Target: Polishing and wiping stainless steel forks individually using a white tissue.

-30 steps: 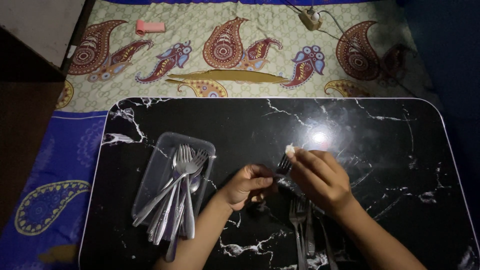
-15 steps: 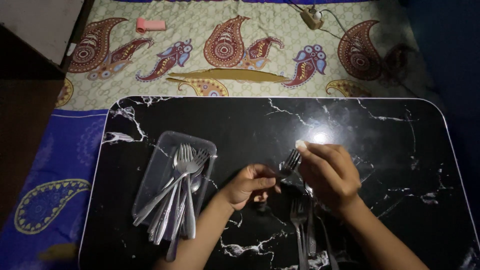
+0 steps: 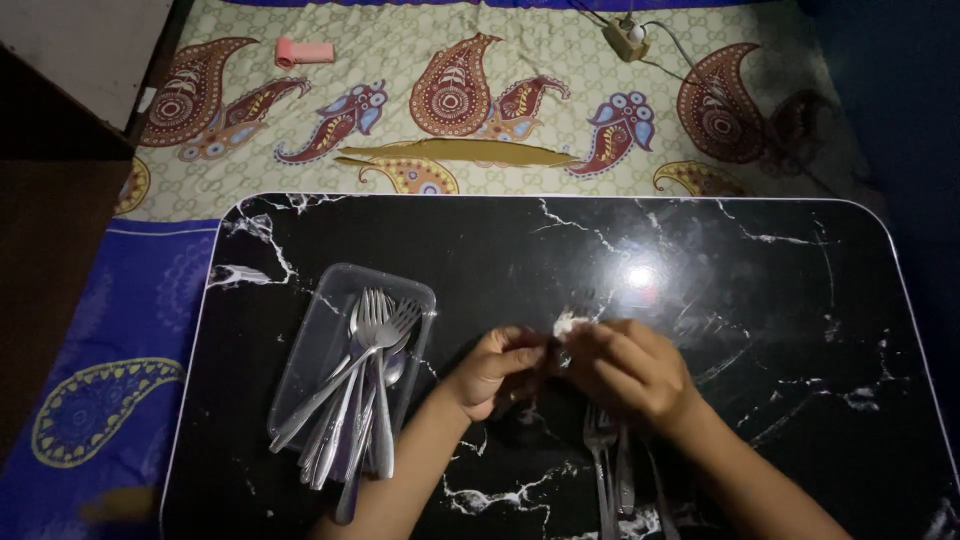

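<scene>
My left hand is closed around the handle of a metal fork, whose head is hidden behind my right hand. My right hand pinches a small white wad of tissue or cloth and presses it over the fork's head, the two hands touching at the middle of the black marble-patterned table. Two or three more forks lie on the table just below my right hand. Left of my left hand stands a clear plastic tray holding several forks and spoons.
Beyond the table lies a paisley-patterned sheet with a pink roll, a flat golden strip and a power adapter with a cable. A blue patterned cloth lies to the left. A lamp glare shines on the tabletop.
My right hand with the white wad has come down and left from the fork's tines onto the fork head, now covering it. My left hand has stayed put.
</scene>
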